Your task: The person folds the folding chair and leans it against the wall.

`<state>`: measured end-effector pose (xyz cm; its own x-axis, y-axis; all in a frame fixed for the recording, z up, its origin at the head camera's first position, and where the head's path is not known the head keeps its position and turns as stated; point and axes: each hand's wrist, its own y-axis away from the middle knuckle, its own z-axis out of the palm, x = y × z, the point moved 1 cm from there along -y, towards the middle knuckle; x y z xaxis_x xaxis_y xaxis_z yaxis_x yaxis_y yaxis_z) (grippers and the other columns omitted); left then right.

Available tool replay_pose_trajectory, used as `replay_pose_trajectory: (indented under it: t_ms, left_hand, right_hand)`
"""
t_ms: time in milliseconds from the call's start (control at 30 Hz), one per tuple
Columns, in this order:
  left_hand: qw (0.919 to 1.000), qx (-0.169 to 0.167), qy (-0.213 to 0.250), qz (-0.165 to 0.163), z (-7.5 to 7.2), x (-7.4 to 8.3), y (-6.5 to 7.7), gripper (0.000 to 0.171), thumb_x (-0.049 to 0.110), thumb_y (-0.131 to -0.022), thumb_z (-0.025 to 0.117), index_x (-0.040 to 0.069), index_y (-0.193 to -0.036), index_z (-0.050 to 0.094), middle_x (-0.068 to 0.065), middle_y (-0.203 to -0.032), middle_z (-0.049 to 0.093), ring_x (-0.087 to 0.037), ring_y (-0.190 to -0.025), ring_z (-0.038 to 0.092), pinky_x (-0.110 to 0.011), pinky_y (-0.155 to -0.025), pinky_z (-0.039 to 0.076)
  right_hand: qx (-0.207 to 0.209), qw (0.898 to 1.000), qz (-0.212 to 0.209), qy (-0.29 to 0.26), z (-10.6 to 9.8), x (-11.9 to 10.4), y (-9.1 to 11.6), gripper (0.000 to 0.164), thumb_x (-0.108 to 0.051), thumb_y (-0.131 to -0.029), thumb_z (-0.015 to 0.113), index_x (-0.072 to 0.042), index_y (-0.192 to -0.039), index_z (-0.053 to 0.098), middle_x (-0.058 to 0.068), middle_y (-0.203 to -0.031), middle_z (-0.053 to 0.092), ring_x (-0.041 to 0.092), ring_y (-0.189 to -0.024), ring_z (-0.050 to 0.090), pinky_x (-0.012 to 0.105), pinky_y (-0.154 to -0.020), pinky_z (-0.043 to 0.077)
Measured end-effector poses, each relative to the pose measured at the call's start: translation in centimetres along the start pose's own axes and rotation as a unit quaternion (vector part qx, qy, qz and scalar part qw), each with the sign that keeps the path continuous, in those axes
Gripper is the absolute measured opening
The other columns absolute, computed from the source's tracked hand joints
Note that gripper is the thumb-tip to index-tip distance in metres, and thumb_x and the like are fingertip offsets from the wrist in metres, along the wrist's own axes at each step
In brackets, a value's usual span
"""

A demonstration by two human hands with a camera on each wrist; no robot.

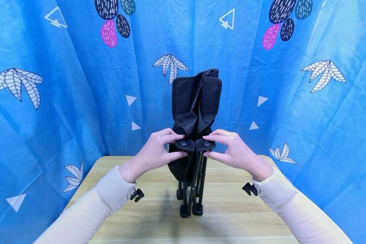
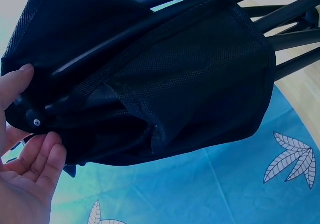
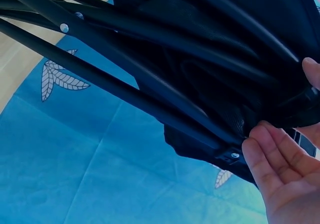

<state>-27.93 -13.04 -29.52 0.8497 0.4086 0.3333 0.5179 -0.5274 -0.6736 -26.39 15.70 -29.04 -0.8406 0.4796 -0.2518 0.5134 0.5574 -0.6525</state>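
A folded black camping chair stands upright on its feet, its fabric bunched above a cluster of thin metal legs. My left hand pinches the left front corner of the chair between thumb and fingers, beside a round black cap. On the other side my right hand pinches the matching right corner, which has a similar cap. The left wrist view shows black fabric and a screw near the thumb. In the right wrist view, crossing dark tubes run toward my fingertips.
The chair's feet rest on a light wooden table. A blue patterned curtain surrounds the table at the back and sides. Black buckles hang at both sleeve cuffs.
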Motion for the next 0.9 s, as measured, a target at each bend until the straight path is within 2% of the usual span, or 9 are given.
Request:
replay_pose_trajectory:
  t_ms: [200, 400, 633, 767, 900]
  left_hand:
    - [1.0, 0.004, -0.003, 0.006, -0.3, 0.0, 0.1, 0.049, 0.017, -0.081, 0.099, 0.003, -0.125, 0.081, -0.005, -0.108, 0.075, -0.019, -0.092, 0.07, -0.029, -0.073, 0.056]
    - [0.9999, 0.004, -0.006, 0.01, -0.6, -0.2, 0.4, 0.051, 0.018, -0.08, 0.099, 0.004, -0.125, 0.081, -0.005, -0.111, 0.075, -0.021, -0.101, 0.073, -0.037, -0.085, 0.061]
    - [0.9998, 0.015, -0.009, 0.013, -0.8, -0.4, 0.8, 0.053, 0.019, -0.079, 0.1, 0.005, -0.127, 0.081, -0.004, -0.114, 0.075, -0.023, -0.107, 0.073, -0.042, -0.093, 0.063]
    - [0.9998, 0.014, -0.012, 0.002, -1.1, -0.7, 1.1, 0.056, 0.022, -0.08, 0.1, 0.005, -0.129, 0.079, -0.005, -0.117, 0.074, -0.023, -0.11, 0.073, -0.044, -0.094, 0.063]
    - [0.9997, 0.014, -0.016, -0.015, -1.6, -1.0, 1.6, 0.057, 0.022, -0.08, 0.099, 0.005, -0.13, 0.078, -0.006, -0.119, 0.074, -0.023, -0.112, 0.072, -0.043, -0.092, 0.063]
  right_hand:
    - [0.014, 1.0, 0.0, -0.003, 0.2, 0.0, 0.1, 0.044, -0.009, -0.086, 0.092, -0.006, -0.128, 0.079, 0.006, -0.115, 0.076, 0.017, -0.093, 0.071, 0.032, -0.076, 0.06]
    - [0.015, 1.0, 0.002, -0.004, 0.2, 0.2, 0.3, 0.045, -0.01, -0.085, 0.093, -0.008, -0.128, 0.079, 0.005, -0.117, 0.076, 0.018, -0.096, 0.073, 0.035, -0.081, 0.061]
    - [0.006, 1.0, 0.029, 0.004, -0.2, 0.1, 0.6, 0.052, -0.014, -0.082, 0.096, -0.008, -0.131, 0.078, 0.007, -0.121, 0.076, 0.023, -0.104, 0.074, 0.043, -0.087, 0.063]
    - [0.01, 0.999, 0.038, 0.008, -0.4, 0.4, 0.9, 0.057, -0.014, -0.08, 0.098, -0.007, -0.132, 0.077, 0.008, -0.123, 0.077, 0.026, -0.11, 0.075, 0.05, -0.094, 0.063]
    - [0.023, 0.999, 0.033, 0.017, -0.5, 0.9, 1.3, 0.057, -0.014, -0.079, 0.099, -0.008, -0.132, 0.078, 0.008, -0.123, 0.077, 0.026, -0.11, 0.076, 0.051, -0.094, 0.063]
